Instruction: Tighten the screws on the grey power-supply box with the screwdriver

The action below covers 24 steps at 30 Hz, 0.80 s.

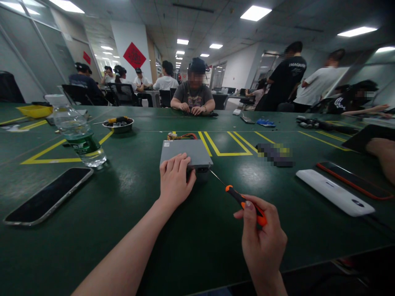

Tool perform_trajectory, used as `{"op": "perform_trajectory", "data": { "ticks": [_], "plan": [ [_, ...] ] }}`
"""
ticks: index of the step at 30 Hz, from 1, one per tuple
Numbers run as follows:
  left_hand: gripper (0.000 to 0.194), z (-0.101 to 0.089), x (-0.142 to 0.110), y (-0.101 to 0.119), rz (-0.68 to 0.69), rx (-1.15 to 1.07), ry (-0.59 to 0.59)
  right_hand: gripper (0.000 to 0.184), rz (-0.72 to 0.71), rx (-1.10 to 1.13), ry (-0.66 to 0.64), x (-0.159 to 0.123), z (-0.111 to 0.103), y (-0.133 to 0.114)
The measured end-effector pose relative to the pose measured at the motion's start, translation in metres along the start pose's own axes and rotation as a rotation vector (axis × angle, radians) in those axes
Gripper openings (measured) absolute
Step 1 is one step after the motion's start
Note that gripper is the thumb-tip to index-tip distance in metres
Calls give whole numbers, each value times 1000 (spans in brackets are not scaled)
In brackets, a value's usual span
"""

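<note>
A grey metal computer power supply [197,151] lies on the green table in front of me, its bundle of coloured wires [185,136] coming out at the far side. My left hand [175,181] grips its near left part, fingers over the top and thumb against the front face. In my right hand [263,236] is an orange and black screwdriver [236,195], held by the handle. Its thin shaft points up and left, and the tip is at the near right corner of the power supply. Whether the tip sits in a screw is too small to tell.
A water bottle [78,135] and a phone [49,195] are on the left, with a metal bowl of tools [118,125] behind. At right lie a white power bank [335,192] and another phone [354,180]. A person [194,92] sits opposite; another person's hand [382,154] is at far right.
</note>
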<state>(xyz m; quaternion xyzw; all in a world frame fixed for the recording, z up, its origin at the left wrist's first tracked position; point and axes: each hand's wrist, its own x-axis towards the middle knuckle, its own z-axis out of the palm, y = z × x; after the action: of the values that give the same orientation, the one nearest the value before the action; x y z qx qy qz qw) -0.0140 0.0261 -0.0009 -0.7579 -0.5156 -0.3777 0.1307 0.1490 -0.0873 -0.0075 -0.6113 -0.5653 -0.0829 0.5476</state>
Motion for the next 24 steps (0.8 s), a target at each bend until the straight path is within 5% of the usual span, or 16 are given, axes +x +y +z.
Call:
{"op": "perform_trajectory", "data": {
  "ticks": [17,24],
  "plan": [
    [27,0,0,0,-1,-11,6,17,57,5,5,0,0,0],
    [27,-1,0,1,-9,-32,12,22,-160,29,-121,-9,3,-3]
  ]
}}
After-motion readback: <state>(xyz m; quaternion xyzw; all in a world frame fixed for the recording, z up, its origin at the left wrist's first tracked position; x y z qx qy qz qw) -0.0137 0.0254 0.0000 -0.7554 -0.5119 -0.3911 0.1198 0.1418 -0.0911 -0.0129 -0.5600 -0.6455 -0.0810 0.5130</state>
